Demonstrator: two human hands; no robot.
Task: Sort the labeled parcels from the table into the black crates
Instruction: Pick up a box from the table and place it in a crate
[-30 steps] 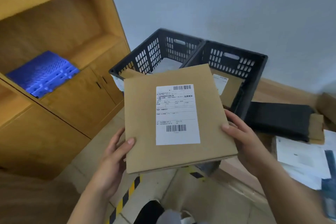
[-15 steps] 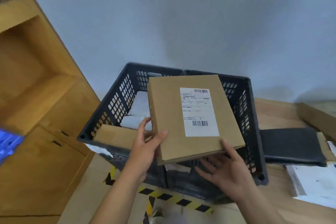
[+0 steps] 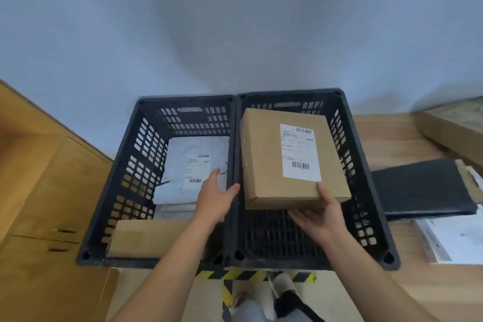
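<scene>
Two black crates stand side by side against the wall, the left crate [image 3: 130, 178] and the right crate [image 3: 351, 165]. A flat brown cardboard parcel [image 3: 266, 162] with a white label hangs tilted inside the right crate's opening. My right hand [image 3: 317, 217] holds its near right corner, thumb on top and fingers underneath. My left hand [image 3: 215, 198] is off the parcel, fingers straight, over the rim between the crates and just left of the parcel's edge. The left crate holds a white labeled mailer [image 3: 183, 165] and a cardboard parcel [image 3: 149, 238] leaning at its front.
On the wooden table [image 3: 392, 138] to the right lie a black parcel [image 3: 423, 188], a white parcel [image 3: 454, 238] and a long cardboard box [image 3: 454, 125]. A wooden cabinet [image 3: 39, 191] stands on the left. Yellow-black tape [image 3: 248, 274] marks the floor below the crates.
The parcel has moved forward and right, down into the right crate's opening. My left hand has let go of it; my right hand alone holds it now. My view has swung toward the crates.
</scene>
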